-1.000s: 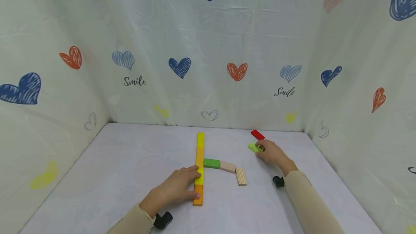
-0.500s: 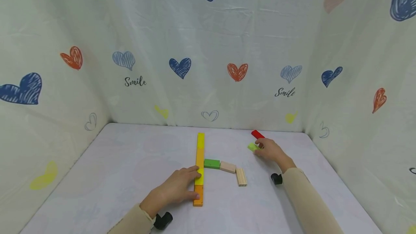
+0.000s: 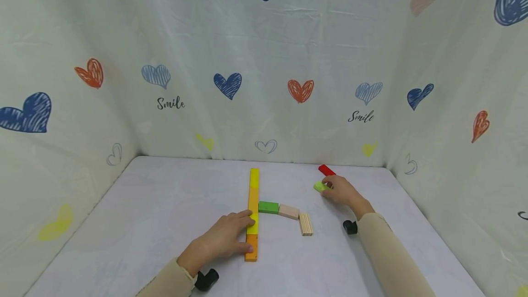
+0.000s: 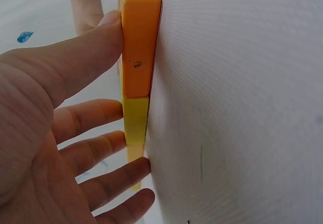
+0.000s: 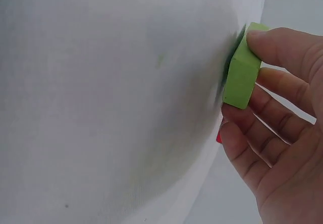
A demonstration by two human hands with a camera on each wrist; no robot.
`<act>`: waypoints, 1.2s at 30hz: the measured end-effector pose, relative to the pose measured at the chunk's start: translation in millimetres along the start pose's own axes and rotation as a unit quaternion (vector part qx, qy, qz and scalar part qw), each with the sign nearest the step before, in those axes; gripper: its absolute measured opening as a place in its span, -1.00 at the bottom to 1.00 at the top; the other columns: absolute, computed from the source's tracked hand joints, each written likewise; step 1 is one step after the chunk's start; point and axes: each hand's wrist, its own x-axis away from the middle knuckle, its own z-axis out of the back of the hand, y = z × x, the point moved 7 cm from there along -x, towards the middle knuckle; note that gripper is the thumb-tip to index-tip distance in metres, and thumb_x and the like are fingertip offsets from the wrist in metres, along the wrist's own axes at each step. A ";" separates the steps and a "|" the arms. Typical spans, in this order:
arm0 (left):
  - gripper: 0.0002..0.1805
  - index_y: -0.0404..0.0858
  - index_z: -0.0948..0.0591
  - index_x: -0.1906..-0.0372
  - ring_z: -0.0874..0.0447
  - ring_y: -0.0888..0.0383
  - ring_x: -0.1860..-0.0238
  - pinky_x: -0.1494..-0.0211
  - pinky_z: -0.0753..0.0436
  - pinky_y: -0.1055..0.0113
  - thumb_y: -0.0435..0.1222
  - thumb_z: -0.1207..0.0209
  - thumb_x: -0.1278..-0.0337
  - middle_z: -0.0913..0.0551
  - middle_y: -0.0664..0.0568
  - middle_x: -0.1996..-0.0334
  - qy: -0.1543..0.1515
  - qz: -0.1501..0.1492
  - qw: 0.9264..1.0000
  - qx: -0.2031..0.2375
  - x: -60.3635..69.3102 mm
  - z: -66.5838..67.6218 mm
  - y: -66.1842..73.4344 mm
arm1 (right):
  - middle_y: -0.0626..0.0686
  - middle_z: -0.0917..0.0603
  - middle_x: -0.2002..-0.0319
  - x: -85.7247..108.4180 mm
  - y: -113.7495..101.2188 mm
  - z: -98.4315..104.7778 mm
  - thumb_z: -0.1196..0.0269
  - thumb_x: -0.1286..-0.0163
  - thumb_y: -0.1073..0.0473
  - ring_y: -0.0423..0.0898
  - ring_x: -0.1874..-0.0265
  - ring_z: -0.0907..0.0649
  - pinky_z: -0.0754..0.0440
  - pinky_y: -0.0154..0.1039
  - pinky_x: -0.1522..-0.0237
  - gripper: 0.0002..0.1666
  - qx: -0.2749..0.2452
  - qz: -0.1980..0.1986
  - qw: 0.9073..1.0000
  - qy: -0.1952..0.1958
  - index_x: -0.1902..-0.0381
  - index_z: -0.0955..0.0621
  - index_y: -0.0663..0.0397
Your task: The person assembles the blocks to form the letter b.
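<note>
My left hand touches a straight row of blocks from its left side. Its thumb meets the near orange block and its fingertips reach the yellow block, with the fingers spread and fairly straight. Farther along, the row has another orange block and a yellow block at the far end. At the back right, my right hand pinches a light green block between thumb and fingers, close to the tabletop. Just beyond it lies a red block.
A green block, a pale pinkish block and a striped wooden block form a bent line off the row's right side. The white table meets a heart-printed curtain at the back. Black wrist devices sit beneath both sleeves.
My right hand has shifted slightly left and away from me around the light green block. The left hand and the row of blocks stay in place.
</note>
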 end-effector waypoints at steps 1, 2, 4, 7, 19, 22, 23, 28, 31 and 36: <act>-0.28 -0.14 -0.52 -0.22 -0.31 -0.09 -0.31 -0.33 -0.30 -0.08 0.11 -0.34 0.05 -0.31 -0.05 -0.38 0.001 0.001 1.000 0.000 0.0 0.1 -0.1 | 0.10 -0.60 0.19 0.5 -0.9 0.0 -0.33 -0.22 0.20 0.02 0.20 -0.53 -0.55 0.02 0.04 -0.56 0.000 0.002 1.000 0.000 -0.05 -0.58 0.21; -0.28 -0.14 -0.52 -0.22 -0.32 -0.09 -0.31 -0.33 -0.30 -0.07 0.11 -0.34 0.06 -0.31 -0.05 -0.37 0.001 0.001 1.000 -0.001 0.1 0.3 0.1 | 0.09 -0.60 0.19 1.0 -1.9 -0.1 -0.33 -0.23 0.19 0.01 0.20 -0.53 -0.55 0.01 0.04 -0.57 0.002 0.004 1.000 -0.001 -0.06 -0.59 0.19; -0.27 -0.15 -0.52 -0.22 -0.32 -0.09 -0.31 -0.32 -0.30 -0.08 0.11 -0.35 0.06 -0.31 -0.06 -0.37 0.003 -0.001 1.000 -0.001 0.3 0.7 0.6 | 0.07 -0.60 0.19 2.4 -4.8 0.0 -0.33 -0.23 0.20 0.00 0.21 -0.53 -0.55 0.00 0.04 -0.57 0.003 0.011 1.000 -0.002 -0.06 -0.59 0.18; -0.27 -0.15 -0.52 -0.22 -0.32 -0.10 -0.30 -0.31 -0.31 -0.08 0.11 -0.35 0.07 -0.32 -0.07 -0.37 0.005 -0.004 1.000 -0.002 0.5 1.3 1.3 | 0.05 -0.60 0.19 5.6 -10.9 0.1 -0.34 -0.22 0.20 -0.03 0.20 -0.53 -0.56 -0.03 0.05 -0.57 0.001 0.019 1.000 -0.003 -0.06 -0.59 0.14; -0.27 -0.15 -0.51 -0.23 -0.31 -0.10 -0.31 -0.32 -0.31 -0.07 0.10 -0.35 0.06 -0.31 -0.06 -0.37 0.004 -0.005 1.000 -0.001 -1.4 0.3 -1.2 | -0.04 -0.60 0.20 26.8 -49.7 -3.4 -0.35 -0.21 0.24 -0.09 0.21 -0.54 -0.56 -0.08 0.04 -0.59 0.005 0.091 0.996 0.005 -0.04 -0.61 0.10; -0.27 -0.15 -0.51 -0.23 -0.32 -0.09 -0.30 -0.32 -0.31 -0.06 0.11 -0.35 0.06 -0.31 -0.05 -0.37 0.003 -0.005 1.000 -0.002 -1.6 -0.3 -1.2 | -0.08 -0.59 0.22 32.9 -59.2 -4.6 -0.36 -0.20 0.23 -0.12 0.23 -0.54 -0.57 -0.10 0.08 -0.61 0.007 0.116 0.993 0.015 -0.02 -0.62 0.08; -0.27 -0.15 -0.51 -0.23 -0.32 -0.09 -0.30 -0.32 -0.31 -0.06 0.11 -0.35 0.06 -0.31 -0.05 -0.37 0.003 -0.005 1.000 -0.001 -1.7 -0.6 -1.3 | -0.10 -0.58 0.24 35.1 -62.6 -4.8 -0.36 -0.19 0.23 -0.13 0.23 -0.54 -0.56 -0.11 0.08 -0.61 0.006 0.124 0.992 0.019 -0.01 -0.62 0.08; -0.27 -0.15 -0.51 -0.23 -0.32 -0.09 -0.30 -0.32 -0.31 -0.06 0.10 -0.35 0.06 -0.31 -0.05 -0.37 0.002 -0.003 1.000 0.000 -0.6 -0.8 -0.5 | -0.17 -0.55 0.26 44.8 -76.6 -6.9 -0.36 -0.17 0.20 -0.19 0.25 -0.53 -0.56 -0.17 0.12 -0.60 0.011 0.145 0.989 0.030 0.00 -0.62 0.02; -0.27 -0.16 -0.52 -0.22 -0.33 -0.10 -0.29 -0.31 -0.32 -0.07 0.10 -0.35 0.06 -0.32 -0.06 -0.37 0.002 -0.005 1.000 -0.002 0.0 0.0 0.9 | -0.22 -0.54 0.24 49.9 -84.2 -10.3 -0.35 -0.19 0.16 -0.23 0.24 -0.52 -0.57 -0.21 0.11 -0.60 0.014 0.142 0.990 0.022 -0.02 -0.62 -0.04; -0.28 -0.15 -0.52 -0.22 -0.34 -0.09 -0.29 -0.30 -0.33 -0.07 0.10 -0.36 0.06 -0.32 -0.05 -0.36 0.002 -0.005 1.000 -0.005 0.4 1.0 1.9 | -0.22 -0.53 0.21 61.9 -102.7 -15.6 -0.34 -0.20 0.14 -0.25 0.21 -0.53 -0.59 -0.20 0.08 -0.59 0.029 0.167 0.986 0.011 -0.04 -0.61 -0.04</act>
